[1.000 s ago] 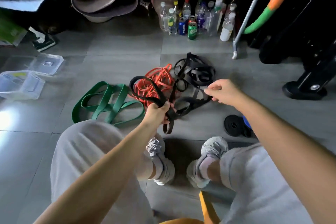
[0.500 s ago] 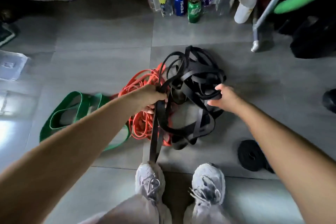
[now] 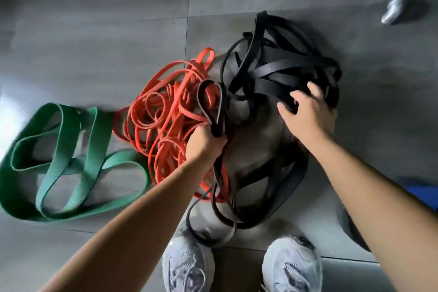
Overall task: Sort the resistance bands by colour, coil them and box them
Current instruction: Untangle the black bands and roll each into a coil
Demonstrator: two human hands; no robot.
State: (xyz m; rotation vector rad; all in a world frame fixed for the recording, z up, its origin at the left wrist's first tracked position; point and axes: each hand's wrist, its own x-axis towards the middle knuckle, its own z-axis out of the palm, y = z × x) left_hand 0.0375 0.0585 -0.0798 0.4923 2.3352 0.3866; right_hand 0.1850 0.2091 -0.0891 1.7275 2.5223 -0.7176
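the left hand [image 3: 205, 142] is fisted around a black band loop [image 3: 211, 104] at the centre, the right hand [image 3: 308, 111] spreads open on the black tangle [image 3: 284, 71] at two o'clock, and pulling now could drag the orange bands [image 3: 163, 116] along.

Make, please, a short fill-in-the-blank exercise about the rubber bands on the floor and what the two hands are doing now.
1. The left hand is closed around a loop of a ____ rubber band.
2. The wide, flat green bands lie to the ____ of the thin orange bands.
3. The right hand, fingers spread, rests on the tangled pile of ____ bands.
4. Two pale grey ____ show at the bottom edge, on the grey tiled floor.

Missing words: black; left; black; shoes
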